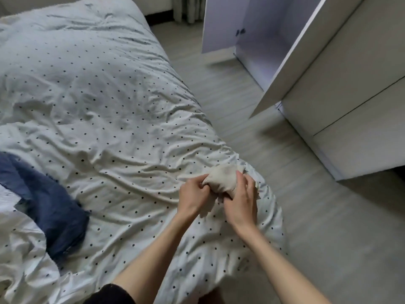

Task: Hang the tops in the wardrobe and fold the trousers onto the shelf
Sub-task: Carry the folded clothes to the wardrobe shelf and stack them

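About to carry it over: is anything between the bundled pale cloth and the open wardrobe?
Nothing visible. Both hands, left hand and right hand, grip the cloth at the bed's corner; bare floor leads to the wardrobe, doors open.

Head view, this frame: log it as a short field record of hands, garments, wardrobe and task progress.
left hand: grips the bunched cream garment
right hand: grips the same garment from the other side
cream garment: crumpled into a ball above the bed's near corner; type cannot be told
blue garment: lies loose on the dotted duvet, at the left, untouched
wardrobe: door open; the part of the inside in view holds no clothes
progress: nothing seen hung or shelved yet
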Available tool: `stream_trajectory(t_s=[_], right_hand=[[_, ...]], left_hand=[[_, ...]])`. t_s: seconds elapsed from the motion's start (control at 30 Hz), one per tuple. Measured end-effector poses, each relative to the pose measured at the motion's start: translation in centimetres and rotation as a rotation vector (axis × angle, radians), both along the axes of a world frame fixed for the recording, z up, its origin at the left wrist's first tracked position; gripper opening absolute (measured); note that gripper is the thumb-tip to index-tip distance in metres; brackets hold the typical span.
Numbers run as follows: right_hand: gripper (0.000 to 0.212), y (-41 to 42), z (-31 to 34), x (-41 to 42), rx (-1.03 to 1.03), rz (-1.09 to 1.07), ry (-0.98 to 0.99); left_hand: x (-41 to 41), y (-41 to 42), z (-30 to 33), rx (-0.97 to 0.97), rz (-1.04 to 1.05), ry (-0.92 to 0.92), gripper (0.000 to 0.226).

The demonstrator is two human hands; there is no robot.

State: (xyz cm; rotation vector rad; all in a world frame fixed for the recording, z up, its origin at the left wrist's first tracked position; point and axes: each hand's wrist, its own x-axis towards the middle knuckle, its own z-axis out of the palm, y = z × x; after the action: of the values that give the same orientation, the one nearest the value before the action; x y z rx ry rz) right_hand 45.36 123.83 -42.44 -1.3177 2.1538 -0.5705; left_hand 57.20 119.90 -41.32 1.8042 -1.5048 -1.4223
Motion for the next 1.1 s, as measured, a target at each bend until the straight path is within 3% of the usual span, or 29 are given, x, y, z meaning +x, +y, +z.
stream_trajectory(t_s=[0.07,0.13,0.23,0.33,0.43,0.5,0.53,0.6,0.67,0.73,0.8,0.9,0.97,1.03,1.1], right_hand=[[0.062,1.0,1.5,-2.5,-0.087,-0.049,0.021],[0.061,2.2,2.8,-5.2,-0.067,-0.015,-0.105],[0.083,3.1,5.0,-10.5,0.031,0.061,-0.371],[0.092,3.3,7.4,-18.6,-0.003,0.024,-0.438],[0.072,3.1,8.8,-25.2,-0.055,-0.071,-0.428],[0.055,3.3,10.3,-32.3,-0.114,-0.155,-0.465],[0.049,3.4,10.8,-35.4,-0.128,-0.200,-0.509],[0.042,3.8,12.1,-41.2,-0.149,-0.255,-0.628],[0.040,4.3,12.8,-45.4,-0.147,-0.275,-0.777],[0.045,4.3,13.3,-49.3,-0.152,-0.259,-0.921],[0.051,3.8,13.6,-51.7,-0.136,-0.194,-1.059],[0.059,2.2,14.1,-53.5,-0.128,-0.103,-1.204],[0.060,-0.4,14.3,-54.3,-0.106,-0.062,-1.071],[0.062,-3.5,14.7,-54.3,-0.129,0.039,-0.705],[0.080,-6.8,14.7,-54.1,-0.175,0.147,-0.339]], left_hand=[[-2.6,0.1,1.2,0.080,-0.002,0.067,0.030],[-5.5,0.6,2.7,0.214,0.021,0.208,0.026],[-10.3,0.8,4.9,0.281,-0.040,0.320,0.024],[-17.7,0.7,8.0,0.307,-0.186,0.405,0.024],[-23.4,0.1,9.8,0.366,-0.277,0.501,0.034],[-29.2,0.1,10.8,0.265,-0.405,0.497,0.032],[-31.3,0.0,11.1,0.110,-0.484,0.429,0.030],[-35.2,-1.4,11.1,-0.302,-0.619,0.171,0.033],[-37.6,-3.5,11.0,-0.555,-0.765,-0.133,0.065],[-40.2,-5.8,11.0,-0.526,-0.946,-0.245,0.094],[-42.4,-7.4,10.9,-0.468,-1.081,-0.196,0.104],[-44.5,-8.7,11.0,-0.406,-1.059,0.016,0.082],[-44.9,-10.0,11.1,-0.479,-0.886,0.069,0.049],[-44.6,-11.6,10.9,-0.611,-0.726,-0.018,0.032],[-44.4,-13.8,10.8,-0.772,-0.633,-0.184,0.027]])
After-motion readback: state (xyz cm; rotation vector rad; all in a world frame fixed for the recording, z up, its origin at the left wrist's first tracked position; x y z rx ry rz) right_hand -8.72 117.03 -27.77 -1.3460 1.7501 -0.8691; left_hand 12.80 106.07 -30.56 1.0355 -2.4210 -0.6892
